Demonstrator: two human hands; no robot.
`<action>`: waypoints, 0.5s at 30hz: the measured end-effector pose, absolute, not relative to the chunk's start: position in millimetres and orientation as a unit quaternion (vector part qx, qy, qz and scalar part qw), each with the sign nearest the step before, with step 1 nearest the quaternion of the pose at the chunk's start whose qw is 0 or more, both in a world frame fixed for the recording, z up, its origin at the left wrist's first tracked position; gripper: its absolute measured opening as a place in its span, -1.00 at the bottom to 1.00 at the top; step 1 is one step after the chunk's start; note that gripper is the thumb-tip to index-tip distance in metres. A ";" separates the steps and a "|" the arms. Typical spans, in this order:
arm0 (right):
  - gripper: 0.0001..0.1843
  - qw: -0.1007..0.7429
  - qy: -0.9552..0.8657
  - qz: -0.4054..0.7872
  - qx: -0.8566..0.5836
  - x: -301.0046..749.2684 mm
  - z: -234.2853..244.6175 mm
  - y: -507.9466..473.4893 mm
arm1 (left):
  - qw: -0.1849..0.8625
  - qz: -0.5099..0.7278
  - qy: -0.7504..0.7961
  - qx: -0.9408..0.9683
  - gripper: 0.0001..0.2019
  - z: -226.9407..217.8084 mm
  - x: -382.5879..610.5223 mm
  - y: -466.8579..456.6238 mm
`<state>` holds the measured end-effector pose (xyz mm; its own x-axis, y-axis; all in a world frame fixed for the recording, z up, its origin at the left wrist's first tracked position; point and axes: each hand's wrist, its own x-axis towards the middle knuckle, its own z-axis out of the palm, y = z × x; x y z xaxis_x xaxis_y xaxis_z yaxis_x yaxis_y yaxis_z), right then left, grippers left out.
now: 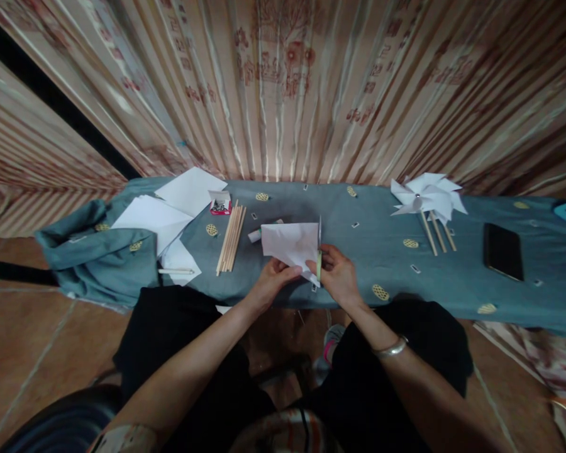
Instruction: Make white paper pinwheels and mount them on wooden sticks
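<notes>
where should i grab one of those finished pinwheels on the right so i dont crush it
Best by a bare wooden stick near its lower end, coming from the near edge of the table. The pinwheels lie flat with paper heads toward the curtain and sticks pointing back at the person, so the stick ends are free, while the folded blades look soft and overlap.

On the tabletop (368,251), sticks (231,239) lie left of the folded paper (290,244), pinwheels (427,196) and phone (502,251) right.
</notes>
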<state>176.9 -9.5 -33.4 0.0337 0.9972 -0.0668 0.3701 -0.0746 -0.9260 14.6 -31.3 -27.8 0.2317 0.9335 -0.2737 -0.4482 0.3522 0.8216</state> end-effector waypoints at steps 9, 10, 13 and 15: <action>-0.51 0.397 -0.514 0.499 -0.574 174.0 -37.0 -10.7 | 0.543 0.539 0.555 0.327 -0.57 -43.2 6.1 -28.2; -0.50 0.398 -0.510 0.513 -0.564 173.5 -36.1 -10.8 | 0.529 0.540 0.562 0.335 -0.59 -43.9 3.8 -26.1; -0.48 0.387 -0.509 0.556 -0.531 171.3 -31.7 -13.4 | 0.499 0.532 0.578 0.366 -0.68 -43.7 -5.9 -16.7; -0.48 0.366 -0.510 0.587 -0.511 169.7 -28.1 -17.0 | 0.488 0.525 0.576 0.392 -0.74 -41.0 -14.3 -9.6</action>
